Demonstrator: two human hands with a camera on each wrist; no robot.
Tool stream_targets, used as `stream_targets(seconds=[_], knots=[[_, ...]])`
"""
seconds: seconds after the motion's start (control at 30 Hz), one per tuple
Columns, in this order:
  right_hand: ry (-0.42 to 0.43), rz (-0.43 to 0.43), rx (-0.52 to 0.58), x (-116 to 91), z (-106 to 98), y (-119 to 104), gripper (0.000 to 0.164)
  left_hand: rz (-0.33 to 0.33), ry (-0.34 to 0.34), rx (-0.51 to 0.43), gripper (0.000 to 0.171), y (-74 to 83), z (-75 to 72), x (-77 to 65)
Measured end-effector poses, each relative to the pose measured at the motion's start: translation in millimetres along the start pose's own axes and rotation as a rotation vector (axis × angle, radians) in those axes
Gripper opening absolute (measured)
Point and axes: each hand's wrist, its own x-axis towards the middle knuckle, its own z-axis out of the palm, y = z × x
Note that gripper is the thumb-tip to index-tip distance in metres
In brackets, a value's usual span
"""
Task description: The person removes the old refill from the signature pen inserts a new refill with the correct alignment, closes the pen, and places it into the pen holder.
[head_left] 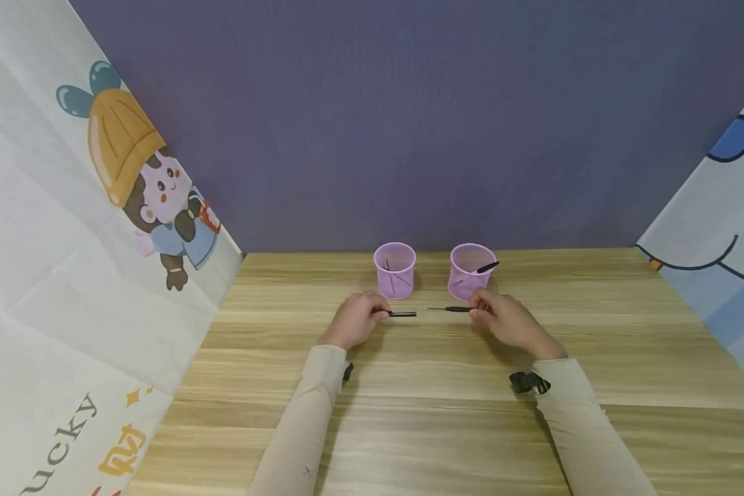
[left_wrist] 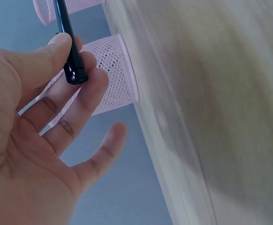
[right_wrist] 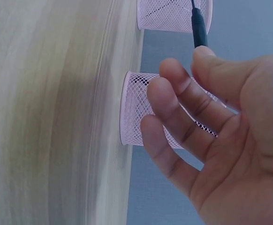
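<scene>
My left hand (head_left: 356, 320) pinches a glossy black pen barrel (head_left: 403, 314) between thumb and fingers. Facing it across a small gap, my right hand (head_left: 505, 320) grips a dark pen part (head_left: 457, 309) with a thin rod, like a refill, pointing left. Both pieces are held roughly level and in line, apart from each other. In the left wrist view the black barrel (left_wrist: 70, 44) crosses the fingertips. The right wrist view has the dark part (right_wrist: 199, 29) at the thumb tip, its far end out of frame; the right little finger hangs loose.
Behind the hands stand two pink mesh cups. Thin dark sticks lean in the left cup (head_left: 381, 281); a black pen-like piece (head_left: 487, 267) pokes over the rim of the right cup (head_left: 457, 285). A dark blue panel (head_left: 434, 124) rises behind the wooden table (head_left: 409, 427).
</scene>
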Motion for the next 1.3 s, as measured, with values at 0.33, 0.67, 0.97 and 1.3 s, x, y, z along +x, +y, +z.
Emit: stream_targets(seconds=[0.33, 0.67, 0.97, 1.3], knots=[[-0.009, 0.01, 0.004, 0, -1, -2, 0.01, 0.02, -0.074, 0.042, 0.005, 4.1, 7.1, 0.1], [0.0, 0.01, 0.001, 0, 0, -2, 0.008, -0.015, -0.163, 0.024, 0.004, 9.9, 9.2, -2.2], [0.0, 0.009, -0.011, 1, 1, 1, 0.005, -0.062, -0.205, -0.003, 0.004, 12.4, 8.3, -2.9], [-0.006, 0.017, -0.009, 2, 2, 1, 0.005, -0.063, -0.216, 0.009, 0.003, 8.1, 9.9, -3.2]])
